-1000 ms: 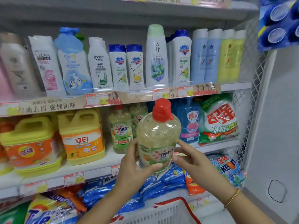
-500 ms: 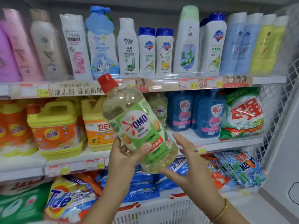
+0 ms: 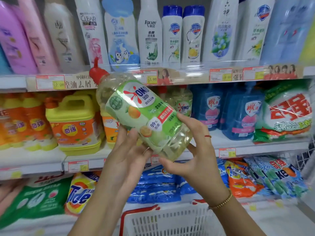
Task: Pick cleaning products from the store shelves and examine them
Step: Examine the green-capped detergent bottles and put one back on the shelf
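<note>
Store shelves (image 3: 119,160) packed with detergents. OMO bottle (image 3: 143,116) now tilted further, cap up-left, label facing me, held off the middle shelf's front edge. Left hand (image 3: 126,160) and right hand (image 3: 196,155) fingers wrapped round its base; examining underway.

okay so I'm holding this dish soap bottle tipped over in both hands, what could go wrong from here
The bottle is tilted with its red cap pointing up-left, held only near its base by your left hand and right hand; the smooth plastic could slip. It might then drop toward the basket below. I can't tell whether the cap is sealed, so tipping further could leak.
</note>
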Demonstrator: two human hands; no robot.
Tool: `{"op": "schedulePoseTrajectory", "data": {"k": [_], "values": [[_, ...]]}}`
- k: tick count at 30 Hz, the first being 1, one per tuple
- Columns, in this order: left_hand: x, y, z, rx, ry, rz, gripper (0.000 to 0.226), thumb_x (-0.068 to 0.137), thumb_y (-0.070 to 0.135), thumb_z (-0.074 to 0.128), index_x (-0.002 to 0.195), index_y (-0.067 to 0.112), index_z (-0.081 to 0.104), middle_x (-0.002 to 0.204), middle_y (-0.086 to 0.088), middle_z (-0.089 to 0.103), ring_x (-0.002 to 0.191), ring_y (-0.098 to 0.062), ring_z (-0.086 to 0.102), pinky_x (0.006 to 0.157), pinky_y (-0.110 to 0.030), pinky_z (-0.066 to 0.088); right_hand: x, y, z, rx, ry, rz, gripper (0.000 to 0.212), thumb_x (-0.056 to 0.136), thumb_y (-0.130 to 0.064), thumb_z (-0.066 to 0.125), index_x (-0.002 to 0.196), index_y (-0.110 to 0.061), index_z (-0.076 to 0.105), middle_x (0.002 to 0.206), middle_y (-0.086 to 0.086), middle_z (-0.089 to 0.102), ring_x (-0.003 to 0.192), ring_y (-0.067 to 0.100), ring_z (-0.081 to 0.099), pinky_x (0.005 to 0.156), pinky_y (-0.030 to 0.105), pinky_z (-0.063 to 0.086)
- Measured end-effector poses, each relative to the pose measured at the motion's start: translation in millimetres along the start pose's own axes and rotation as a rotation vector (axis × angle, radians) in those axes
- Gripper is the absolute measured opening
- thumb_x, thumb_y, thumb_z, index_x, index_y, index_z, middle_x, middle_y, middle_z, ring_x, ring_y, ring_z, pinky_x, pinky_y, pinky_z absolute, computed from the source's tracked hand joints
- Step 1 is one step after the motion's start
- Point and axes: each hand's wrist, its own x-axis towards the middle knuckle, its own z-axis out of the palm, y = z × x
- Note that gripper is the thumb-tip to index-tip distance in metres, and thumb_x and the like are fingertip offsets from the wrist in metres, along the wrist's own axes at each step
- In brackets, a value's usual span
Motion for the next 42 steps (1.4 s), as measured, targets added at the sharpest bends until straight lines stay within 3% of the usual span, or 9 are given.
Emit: {"op": "schedulePoseTrajectory", "data": {"k": [4,9,15,20,26,29,32,36,42], "values": [[5,11,-17,-0.06,0.061,0.021,0.093,0.052,0.039,0.091,0.135,0.029,0.051,0.135,-0.001,0.058,0.124,-0.02,0.055,0.101,-0.04,0.046,-1,0,11,0.485,-0.073,0.347,0.071,0.057,-0.037,0.077,0.123,-0.045,0.052,0.121,-0.017,0.057,0.107,0.009,0.061,0.078,0.027,0.056],[9,22,-24,-0.009,0.039,0.003,0.094,0.049,0.036,0.093,0.131,0.017,0.052,0.122,0.002,0.066,0.119,-0.013,0.058,0.101,-0.031,0.046,5,9,21,1.107,-0.127,0.806,0.096,0.044,-0.054,0.084,0.13,-0.023,0.053,0.132,0.017,0.055,0.099,0.033,0.063,0.074,0.045,0.055],[11,19,-28,-0.023,-0.022,-0.009,0.077,0.055,0.024,0.091,0.125,0.02,0.058,0.107,-0.002,0.069,0.098,-0.018,0.066,0.079,-0.034,0.057,-2,2,10,1.376,-0.334,0.97,0.081,0.061,-0.076,0.06,0.121,-0.021,0.064,0.13,0.017,0.058,0.101,0.037,0.064,0.073,0.045,0.059],[10,10,-24,-0.088,0.026,0.027,0.07,0.05,0.022,0.093,0.114,0.024,0.065,0.106,-0.002,0.071,0.099,-0.018,0.068,0.073,-0.038,0.058,3,-15,0,1.209,-0.32,1.013,0.078,0.075,-0.079,0.03,0.132,-0.029,0.048,0.127,0.018,0.06,0.09,0.039,0.069,0.062,0.039,0.06],[9,1,-11,-0.077,0.164,0.092,0.102,0.049,0.023,0.093,0.139,0.02,0.045,0.123,-0.008,0.065,0.111,-0.023,0.064,0.082,-0.039,0.057,-9,-21,1,0.134,-0.091,0.388,0.099,0.057,-0.056,0.08,0.133,-0.064,0.016,0.147,-0.014,0.029,0.122,-0.009,0.045,0.087,0.01,0.046],[8,-3,-3,-0.016,0.172,0.099,0.105,0.047,0.03,0.094,0.14,0.024,0.044,0.124,-0.007,0.065,0.111,-0.022,0.064,0.083,-0.037,0.057,-18,-11,5,-0.362,-0.014,0.088,0.108,0.054,-0.038,0.088,0.134,-0.058,0.018,0.151,-0.01,0.012,0.124,-0.027,0.011,0.093,0.005,0.034],[7,-3,-3,0.045,0.132,0.093,0.109,0.043,0.033,0.095,0.139,0.027,0.043,0.115,-0.003,0.069,0.106,-0.02,0.066,0.078,-0.032,0.057,-18,-6,-1,-0.471,0.022,-0.01,0.1,0.054,-0.035,0.087,0.137,-0.037,0.032,0.137,-0.004,0.033,0.117,-0.02,0.026,0.086,0.004,0.04],[8,9,-13,0.05,0.028,0.067,0.108,0.049,0.032,0.093,0.142,0.03,0.039,0.131,-0.008,0.061,0.12,-0.026,0.058,0.09,-0.034,0.054,-13,-18,-14,0.059,-0.071,0.259,0.087,0.052,-0.026,0.091,0.125,-0.038,0.044,0.113,-0.016,0.058,0.1,-0.004,0.059,0.075,0.006,0.047],[7,27,-29,0.032,0.066,-0.032,0.116,0.039,0.038,0.096,0.142,0.029,0.041,0.121,-0.006,0.067,0.104,-0.024,0.066,0.081,-0.039,0.056,-26,-18,-2,0.954,-0.3,0.763,0.085,0.047,-0.05,0.088,0.123,-0.028,0.057,0.123,0.015,0.062,0.105,0.038,0.064,0.078,0.047,0.056]]}}
